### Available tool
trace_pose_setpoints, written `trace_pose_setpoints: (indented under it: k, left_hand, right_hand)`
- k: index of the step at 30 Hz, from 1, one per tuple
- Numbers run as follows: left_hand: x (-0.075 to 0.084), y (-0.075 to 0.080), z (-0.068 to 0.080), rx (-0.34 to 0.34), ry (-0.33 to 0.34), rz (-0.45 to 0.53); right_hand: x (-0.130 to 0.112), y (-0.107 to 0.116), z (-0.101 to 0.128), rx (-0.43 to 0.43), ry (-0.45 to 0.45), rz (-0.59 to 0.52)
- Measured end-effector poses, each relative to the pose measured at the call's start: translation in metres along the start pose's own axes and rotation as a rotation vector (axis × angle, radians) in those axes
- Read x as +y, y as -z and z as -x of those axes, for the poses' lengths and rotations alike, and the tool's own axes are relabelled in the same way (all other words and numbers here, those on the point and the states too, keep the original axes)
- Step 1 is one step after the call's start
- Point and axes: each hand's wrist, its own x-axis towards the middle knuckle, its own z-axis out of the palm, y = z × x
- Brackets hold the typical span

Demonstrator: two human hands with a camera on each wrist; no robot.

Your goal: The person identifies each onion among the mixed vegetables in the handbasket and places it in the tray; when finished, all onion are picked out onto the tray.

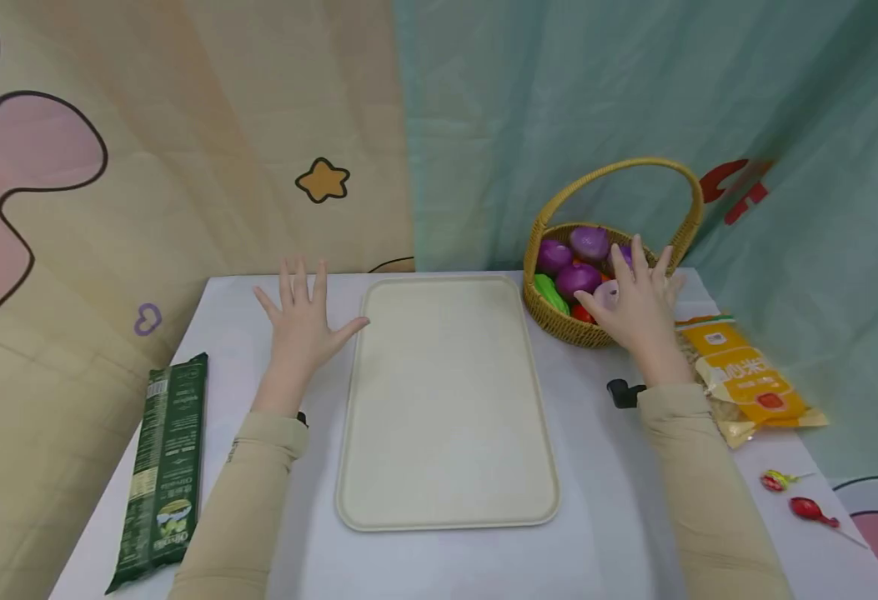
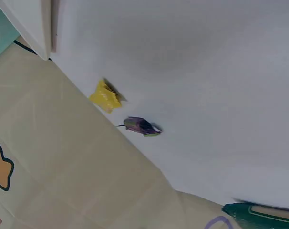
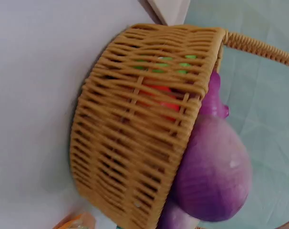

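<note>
At the far left edge of the white table lies one dark green packet, long and flat, pointing away from the person. Just right of it, the left hand hovers or rests palm down with its fingers spread and straight, holding nothing; its thumb tip comes just beside the left rim of the one cream tray, which lies in the middle of the table. The left wrist view shows two small things on the table near its back edge: one yellow wrapped sweet and one purple and green sweet, near each other but apart.

Right of the tray stands one wicker basket with a hoop handle. It holds three purple onions, one green vegetable and something red. The right hand is over the basket's near right side, fingers spread and open, gripping nothing; whether it touches the onions I cannot tell. Beside that wrist lies one yellow and orange bag, and near the right front corner lie two lollipops.
</note>
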Motion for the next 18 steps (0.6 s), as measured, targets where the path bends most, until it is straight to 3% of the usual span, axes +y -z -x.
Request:
trace_pose_setpoints:
  k: [5,9,14,18]
  left_hand:
    - [-0.017,-0.009,0.012,0.001,0.031,0.087]
    - [-0.030,-0.017,0.029,-0.036,0.056,0.212]
    - [-0.036,-0.028,0.044,-0.151,0.080,0.382]
    - [-0.034,-0.034,0.048,-0.304,0.116,0.477]
  right_hand:
    - [0.014,0.002,0.010,0.026,-0.056,-0.117]
    - [0.023,-0.008,0.019,0.054,-0.138,-0.284]
    - [0.033,-0.021,0.025,0.053,-0.272,-0.448]
    - [0.035,-0.031,0.028,0.045,-0.337,-0.473]
